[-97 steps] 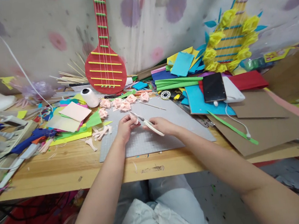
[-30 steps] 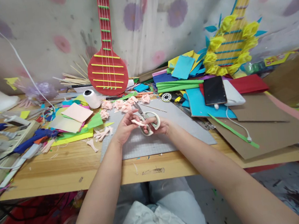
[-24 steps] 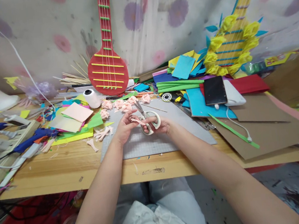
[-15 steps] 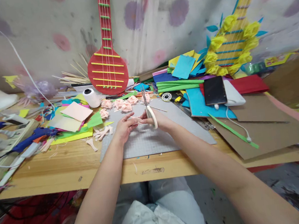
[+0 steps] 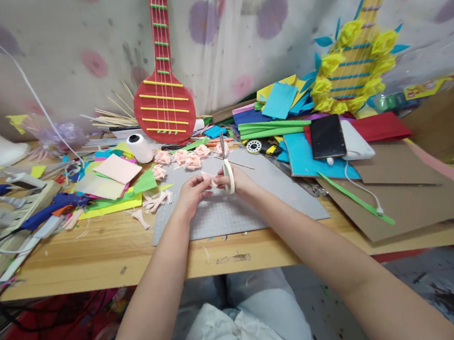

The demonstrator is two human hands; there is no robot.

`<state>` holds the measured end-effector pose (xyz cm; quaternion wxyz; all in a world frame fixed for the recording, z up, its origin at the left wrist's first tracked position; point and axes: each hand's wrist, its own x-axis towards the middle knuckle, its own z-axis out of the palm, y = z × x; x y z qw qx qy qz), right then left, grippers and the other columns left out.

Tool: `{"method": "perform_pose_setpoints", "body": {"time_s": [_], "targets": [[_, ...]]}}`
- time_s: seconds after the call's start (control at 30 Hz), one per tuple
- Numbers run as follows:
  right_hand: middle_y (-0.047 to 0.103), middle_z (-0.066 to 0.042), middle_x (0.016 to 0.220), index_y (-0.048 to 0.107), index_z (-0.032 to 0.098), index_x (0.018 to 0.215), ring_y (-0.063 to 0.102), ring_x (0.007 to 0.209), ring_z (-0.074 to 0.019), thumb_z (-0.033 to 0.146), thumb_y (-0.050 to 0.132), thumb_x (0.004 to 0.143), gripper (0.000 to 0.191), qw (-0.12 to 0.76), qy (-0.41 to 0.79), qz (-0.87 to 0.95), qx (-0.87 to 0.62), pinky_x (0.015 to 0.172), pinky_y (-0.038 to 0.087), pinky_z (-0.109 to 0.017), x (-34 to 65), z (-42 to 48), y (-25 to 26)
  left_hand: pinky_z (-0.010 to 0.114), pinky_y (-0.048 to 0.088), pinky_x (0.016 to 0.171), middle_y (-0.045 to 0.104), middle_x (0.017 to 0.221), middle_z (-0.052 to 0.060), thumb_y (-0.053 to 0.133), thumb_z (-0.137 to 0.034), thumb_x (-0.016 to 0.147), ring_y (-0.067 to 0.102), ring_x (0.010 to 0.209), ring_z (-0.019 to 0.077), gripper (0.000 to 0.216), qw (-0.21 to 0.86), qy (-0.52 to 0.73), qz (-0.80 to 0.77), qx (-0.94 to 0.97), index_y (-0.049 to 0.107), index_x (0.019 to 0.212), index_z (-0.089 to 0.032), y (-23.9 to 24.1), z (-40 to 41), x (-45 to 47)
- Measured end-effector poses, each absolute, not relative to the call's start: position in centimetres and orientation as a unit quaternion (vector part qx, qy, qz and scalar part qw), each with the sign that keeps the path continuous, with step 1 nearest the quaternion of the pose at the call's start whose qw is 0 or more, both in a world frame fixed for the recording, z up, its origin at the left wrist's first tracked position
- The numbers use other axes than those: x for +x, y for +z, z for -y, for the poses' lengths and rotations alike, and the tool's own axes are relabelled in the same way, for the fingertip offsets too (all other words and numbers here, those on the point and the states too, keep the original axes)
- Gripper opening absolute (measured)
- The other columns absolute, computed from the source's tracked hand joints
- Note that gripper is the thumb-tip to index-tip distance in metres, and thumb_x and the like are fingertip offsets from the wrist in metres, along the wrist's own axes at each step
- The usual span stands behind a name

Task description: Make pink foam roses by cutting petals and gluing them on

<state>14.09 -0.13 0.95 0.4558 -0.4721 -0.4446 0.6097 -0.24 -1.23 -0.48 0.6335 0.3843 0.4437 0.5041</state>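
Pink paper (image 5: 208, 178) is pinched between the fingertips of my left hand (image 5: 191, 195) and right hand (image 5: 239, 180), equally near both, above the grey mat (image 5: 228, 218) by the table's (image 5: 99, 264) front edge; my right hand also grips the scissors (image 5: 228, 174), just right of the paper, long axis towards the table's far edge. Any writing on the yellow packet (image 5: 422, 89) near the far right corner is too small to read
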Motion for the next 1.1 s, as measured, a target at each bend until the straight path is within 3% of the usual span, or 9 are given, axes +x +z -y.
{"method": "perform_pose_setpoints", "body": {"time_s": [0.33, 0.47, 0.63, 0.8, 1.1], "targets": [[0.054, 0.003, 0.059, 0.044, 0.018, 0.07, 0.053, 0.056, -0.0103, 0.025, 0.078, 0.043, 0.044, 0.449, 0.606, 0.448, -0.48, 0.058, 0.046, -0.026, 14.0, 0.3, 0.9, 0.022, 0.047, 0.049, 0.058, 0.064, 0.002, 0.077, -0.036, 0.048, 0.052, 0.059, 0.0105, 0.033, 0.605, 0.488, -0.479, 0.408, 0.065, 0.068, -0.012, -0.2, 1.6, 0.3], [0.051, 0.004, 0.06, 0.043, 0.019, 0.072, 0.049, 0.056, -0.0101, 0.036, 0.076, 0.048, 0.044, 0.421, 0.577, 0.502, -0.487, 0.057, 0.043, -0.026, 14.2, 0.3, 0.7, 0.022, 0.046, 0.048, 0.057, 0.061, 0.001, 0.078, -0.034, 0.046, 0.05, 0.056, 0.0097, 0.032, 0.588, 0.514, -0.484, 0.395, 0.064, 0.065, -0.012, -0.2, 1.5, 0.2], [0.047, 0.004, 0.067, 0.043, 0.019, 0.074, 0.043, 0.062, -0.0105, 0.053, 0.062, 0.063, 0.04, 0.303, 0.413, 0.69, -0.511, 0.058, 0.035, -0.024, 15.9, 0.8, 1.5, 0.025, 0.05, 0.06, 0.06, 0.069, 0.001, 0.076, -0.033, 0.051, 0.055, 0.064, 0.0107, 0.029, 0.601, 0.591, -0.417, 0.34, 0.062, 0.069, -0.014, -0.2, 1.1, -0.2], [0.049, 0.003, 0.069, 0.04, 0.02, 0.077, 0.044, 0.064, -0.012, 0.056, 0.058, 0.067, 0.041, 0.145, 0.303, 0.788, -0.516, 0.058, 0.031, -0.023, 17.4, 2.0, 2.9, 0.032, 0.05, 0.076, 0.06, 0.067, -0.002, 0.076, -0.028, 0.053, 0.057, 0.067, 0.0099, 0.025, 0.619, 0.613, -0.36, 0.335, 0.059, 0.067, -0.015, -0.3, 1.0, -0.2], [0.059, -0.002, 0.077, 0.044, 0.021, 0.082, 0.05, 0.064, -0.0147, 0.061, 0.053, 0.07, 0.043, 0.102, 0.212, 0.809, -0.539, 0.056, 0.03, -0.023, 17.5, 2.6, 3.0, 0.032, 0.048, 0.082, 0.064, 0.07, -0.001, 0.075, -0.027, 0.054, 0.061, 0.069, 0.0106, 0.026, 0.647, 0.602, -0.339, 0.323, 0.059, 0.07, -0.015, -0.4, 1.0, -0.3]]}}
